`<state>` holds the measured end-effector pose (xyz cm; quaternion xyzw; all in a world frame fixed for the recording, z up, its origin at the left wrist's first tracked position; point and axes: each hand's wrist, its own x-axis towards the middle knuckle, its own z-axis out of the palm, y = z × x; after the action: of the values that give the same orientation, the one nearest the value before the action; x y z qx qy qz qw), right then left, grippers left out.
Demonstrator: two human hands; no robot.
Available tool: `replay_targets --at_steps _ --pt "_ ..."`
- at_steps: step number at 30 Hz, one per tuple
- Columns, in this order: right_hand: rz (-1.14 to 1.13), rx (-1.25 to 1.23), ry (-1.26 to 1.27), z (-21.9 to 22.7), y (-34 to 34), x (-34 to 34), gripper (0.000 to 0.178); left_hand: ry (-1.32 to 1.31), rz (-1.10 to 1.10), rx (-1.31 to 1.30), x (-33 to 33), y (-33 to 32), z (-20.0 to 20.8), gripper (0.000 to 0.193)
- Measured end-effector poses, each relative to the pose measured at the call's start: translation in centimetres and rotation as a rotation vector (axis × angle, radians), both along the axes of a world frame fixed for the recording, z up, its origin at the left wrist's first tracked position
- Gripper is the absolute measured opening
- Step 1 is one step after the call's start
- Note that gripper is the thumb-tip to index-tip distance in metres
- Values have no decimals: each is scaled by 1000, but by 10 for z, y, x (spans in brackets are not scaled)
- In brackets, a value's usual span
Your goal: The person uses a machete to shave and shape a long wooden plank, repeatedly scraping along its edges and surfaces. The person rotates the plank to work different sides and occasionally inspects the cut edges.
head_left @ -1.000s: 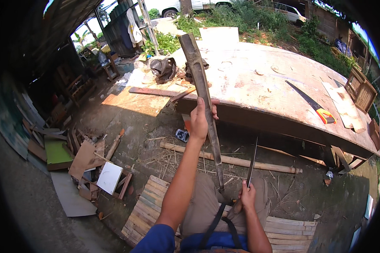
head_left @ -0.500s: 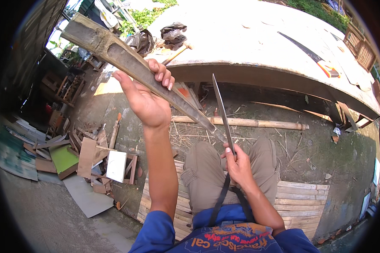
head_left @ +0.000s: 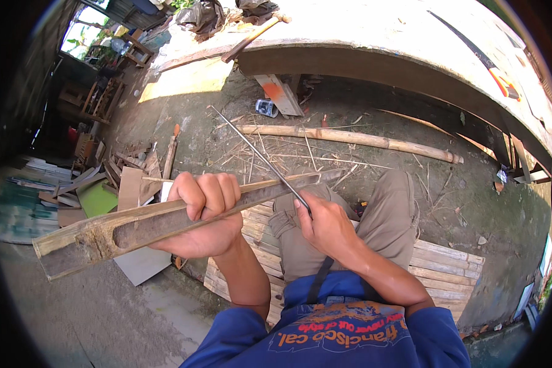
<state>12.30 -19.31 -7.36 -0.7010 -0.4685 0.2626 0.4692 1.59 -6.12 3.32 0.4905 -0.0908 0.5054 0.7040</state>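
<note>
In the head view, your left hand (head_left: 203, 216) and right hand (head_left: 328, 227) are apart, each closed on its own thing, on your side of the bench (head_left: 362, 34). The left wraps the middle of a split bamboo length (head_left: 146, 232), likely because a grip there balances so long a piece; its hollow face turns up toward you, the wide end pointing off left of the bench. The right is clamped on a long-bladed knife (head_left: 267, 162), its handle hidden in the fist, thumb near the blade's base, probably for control. The blade slants up toward the bench, crossing the bamboo near its narrow end; I cannot tell whether the 2 touch. A hammer (head_left: 251, 40) lies on the bench's left part and a handsaw (head_left: 470, 49) on its right, seemingly laid aside because both hands are full. A bamboo pole (head_left: 349, 138) lies below the bench's near edge.
</note>
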Motion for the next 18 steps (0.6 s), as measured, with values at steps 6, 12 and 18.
replay_targets --at_steps 6,12,18 --pt "66 171 -20 18 -10 -27 23 -22 68 50 -24 -11 -9 81" --pt "120 -133 25 -4 -1 1 23 1 135 18 -30 -16 -9 78" --pt "120 -79 28 -21 -1 -5 25 14 194 -27 -26 -12 -7 76"
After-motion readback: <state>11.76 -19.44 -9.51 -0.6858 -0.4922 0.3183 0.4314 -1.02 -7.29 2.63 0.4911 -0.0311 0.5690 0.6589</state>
